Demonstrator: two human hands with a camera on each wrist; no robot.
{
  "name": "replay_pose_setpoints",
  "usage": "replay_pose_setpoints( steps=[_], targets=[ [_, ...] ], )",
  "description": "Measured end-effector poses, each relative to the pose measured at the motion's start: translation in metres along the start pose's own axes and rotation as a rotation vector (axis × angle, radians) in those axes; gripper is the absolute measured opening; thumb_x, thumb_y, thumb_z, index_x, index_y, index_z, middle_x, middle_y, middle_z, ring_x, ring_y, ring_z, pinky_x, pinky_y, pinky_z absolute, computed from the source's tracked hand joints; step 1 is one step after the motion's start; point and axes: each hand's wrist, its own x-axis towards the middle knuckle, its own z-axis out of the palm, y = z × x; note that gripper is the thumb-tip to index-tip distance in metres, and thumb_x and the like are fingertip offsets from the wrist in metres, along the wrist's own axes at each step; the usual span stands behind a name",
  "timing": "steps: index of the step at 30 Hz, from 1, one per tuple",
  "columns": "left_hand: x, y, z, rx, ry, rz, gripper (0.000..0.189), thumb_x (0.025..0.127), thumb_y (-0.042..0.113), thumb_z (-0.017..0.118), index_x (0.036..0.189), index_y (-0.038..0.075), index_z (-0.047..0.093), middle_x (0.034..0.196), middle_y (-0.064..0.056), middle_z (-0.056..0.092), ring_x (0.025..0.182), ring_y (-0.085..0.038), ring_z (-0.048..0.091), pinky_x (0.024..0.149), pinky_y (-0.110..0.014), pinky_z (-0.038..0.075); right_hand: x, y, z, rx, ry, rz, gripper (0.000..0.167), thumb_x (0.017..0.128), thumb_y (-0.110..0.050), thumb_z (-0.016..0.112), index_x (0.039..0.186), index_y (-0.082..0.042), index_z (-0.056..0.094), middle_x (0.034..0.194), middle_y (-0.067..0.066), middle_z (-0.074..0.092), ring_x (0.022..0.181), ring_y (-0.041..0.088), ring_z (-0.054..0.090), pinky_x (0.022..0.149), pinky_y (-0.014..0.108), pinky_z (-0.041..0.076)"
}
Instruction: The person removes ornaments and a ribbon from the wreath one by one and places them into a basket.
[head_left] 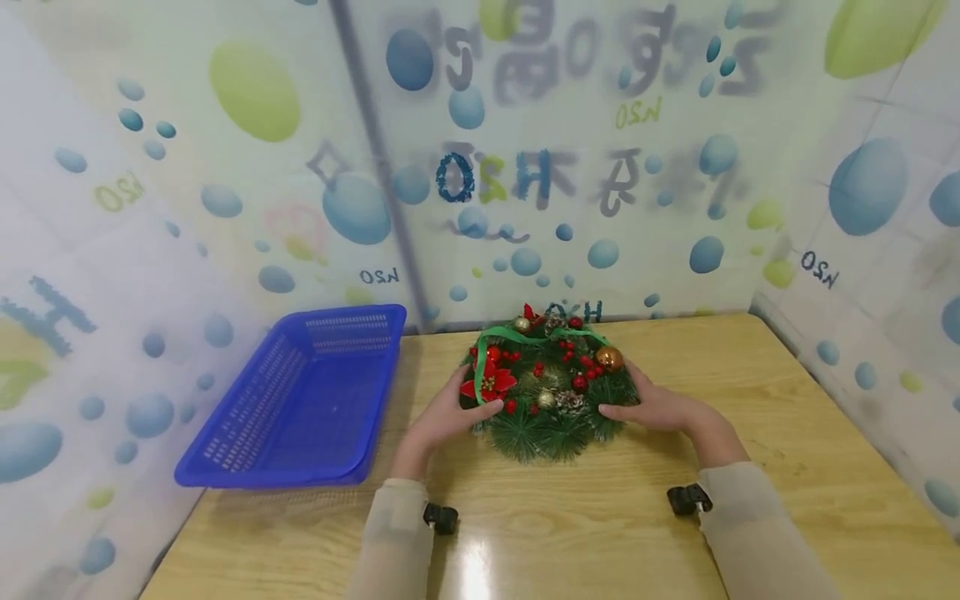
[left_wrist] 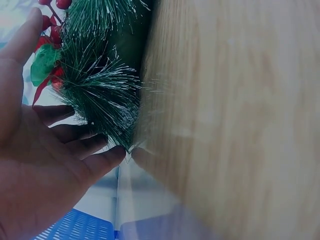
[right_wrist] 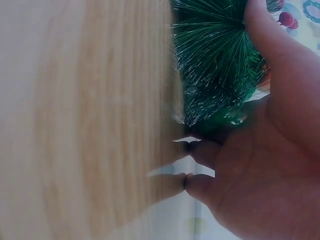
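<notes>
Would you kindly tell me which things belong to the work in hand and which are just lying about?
Belonging to the work, it seems:
wreath, between the left hand and right hand
green ribbon, on it
wooden table, underneath

Apparently just lying about:
blue basket, untouched, to the left

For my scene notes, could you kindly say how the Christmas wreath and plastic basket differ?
The Christmas wreath is green, decorated in red and gold; the plastic basket is blue. The wreath is bushy and roundish, the basket rectangular and perforated. The wreath looks smaller than the basket. Both are on the wooden table.
</notes>
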Motion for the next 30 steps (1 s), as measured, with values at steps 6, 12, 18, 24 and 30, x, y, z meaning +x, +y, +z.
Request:
replay_pose_setpoints(
  steps=[6,12,18,24,30],
  targets=[
    [-0.0005,0.0005,0.0011,-0.011,-0.006,-0.007,0.111,0.091,0.066,0.076,0.172,0.019,0.017,0.176,-0.014,0.027,0.161,-0.043,0.030,0.125,-0.067,0.031,-0.0019,0.0020,0.0006,-0.023,0.006,0.011,0.125,0.100,-0.066,0.063,0.166,-0.007,-0.025,0.172,0.038,-0.011,0.156,0.065,-0.002,0.122,0.080,0.014],
    [-0.0026,0.0009,-0.0023,-0.035,-0.010,-0.006,0.108,0.093,0.067,0.073,0.173,0.021,0.016,0.176,-0.016,0.025,0.162,-0.044,0.028,0.126,-0.068,0.029,-0.0025,-0.0009,0.0012,-0.029,0.001,0.004,0.124,0.101,-0.065,0.062,0.166,-0.007,-0.025,0.172,0.038,-0.011,0.156,0.065,-0.002,0.122,0.080,0.014],
    [-0.0012,0.0001,-0.0053,-0.052,-0.010,0.022,0.101,0.097,0.063,0.070,0.172,0.021,0.017,0.176,-0.018,0.027,0.161,-0.044,0.028,0.127,-0.066,0.030,-0.0025,-0.0025,0.0005,-0.024,0.004,-0.004,0.124,0.101,-0.065,0.063,0.166,-0.007,-0.026,0.172,0.038,-0.012,0.156,0.065,-0.002,0.122,0.080,0.014],
    [-0.0008,0.0003,-0.0052,-0.068,-0.015,0.021,0.100,0.098,0.062,0.070,0.172,0.020,0.018,0.175,-0.018,0.028,0.161,-0.044,0.029,0.126,-0.066,0.030,-0.0024,-0.0024,0.0003,-0.018,0.000,-0.003,0.124,0.101,-0.064,0.063,0.166,-0.007,-0.025,0.172,0.038,-0.012,0.156,0.065,-0.002,0.122,0.080,0.014],
    [-0.0016,-0.0002,-0.0054,-0.072,-0.019,0.007,0.103,0.096,0.064,0.072,0.172,0.021,0.018,0.176,-0.017,0.027,0.162,-0.044,0.028,0.126,-0.067,0.030,-0.0015,-0.0021,0.0002,-0.021,0.001,0.002,0.123,0.101,-0.065,0.062,0.166,-0.007,-0.025,0.172,0.038,-0.011,0.157,0.064,-0.002,0.122,0.079,0.015]
  ],
)
